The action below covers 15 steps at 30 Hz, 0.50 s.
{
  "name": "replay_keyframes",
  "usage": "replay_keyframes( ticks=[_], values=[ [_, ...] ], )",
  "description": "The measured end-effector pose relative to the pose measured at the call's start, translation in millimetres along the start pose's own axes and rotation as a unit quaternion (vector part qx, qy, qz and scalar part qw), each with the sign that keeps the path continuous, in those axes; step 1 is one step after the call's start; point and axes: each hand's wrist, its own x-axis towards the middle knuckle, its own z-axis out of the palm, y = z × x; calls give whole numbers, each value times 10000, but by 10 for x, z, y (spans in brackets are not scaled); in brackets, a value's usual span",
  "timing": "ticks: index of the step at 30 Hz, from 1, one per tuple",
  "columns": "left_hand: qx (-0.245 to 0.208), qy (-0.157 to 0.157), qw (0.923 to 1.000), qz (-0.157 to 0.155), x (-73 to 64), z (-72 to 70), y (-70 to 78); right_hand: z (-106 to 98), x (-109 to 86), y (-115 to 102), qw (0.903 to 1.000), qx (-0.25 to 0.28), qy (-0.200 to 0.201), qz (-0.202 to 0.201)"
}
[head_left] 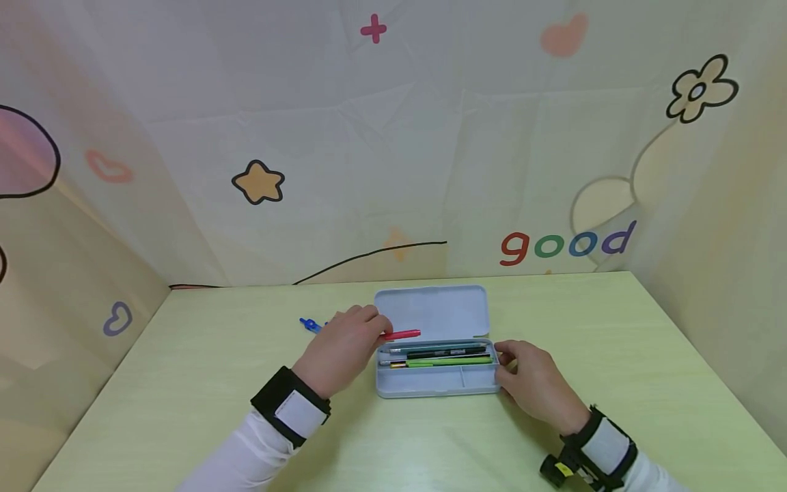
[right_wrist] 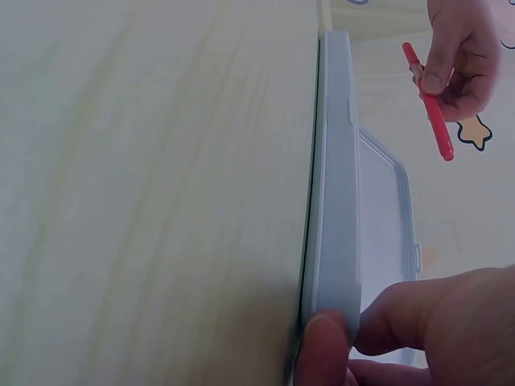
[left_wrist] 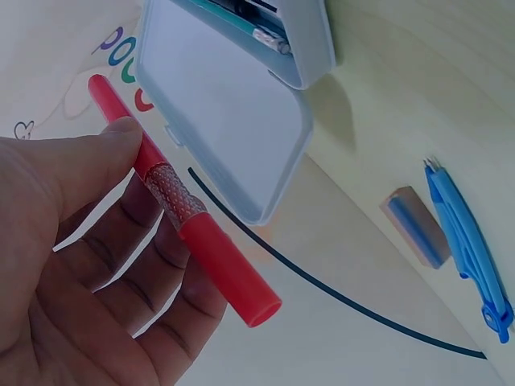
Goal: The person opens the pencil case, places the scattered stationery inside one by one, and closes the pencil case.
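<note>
1) Near ten o'clock of the open pencil case (head_left: 418,387), a red pen (head_left: 404,335) was pinched by the left hand (head_left: 347,347)
2) The case's three o'clock end was gripped by the right hand (head_left: 533,380)

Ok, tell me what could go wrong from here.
The red pen is held in the air by the left hand; if it slips, it could roll off across the table.
The compass lies on the table with its points bare, so a careless reach might prick a finger.
The right hand grips one end of the open case; a tug could jostle the pencils inside.
</note>
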Motion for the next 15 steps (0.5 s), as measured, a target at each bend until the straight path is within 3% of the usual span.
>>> replay_keyframes(
  ticks=[15],
  values=[
    [-30,-223,9997,118,175,14,166,-6,-5,-12,10000,-69,-1,-4]
  ],
)
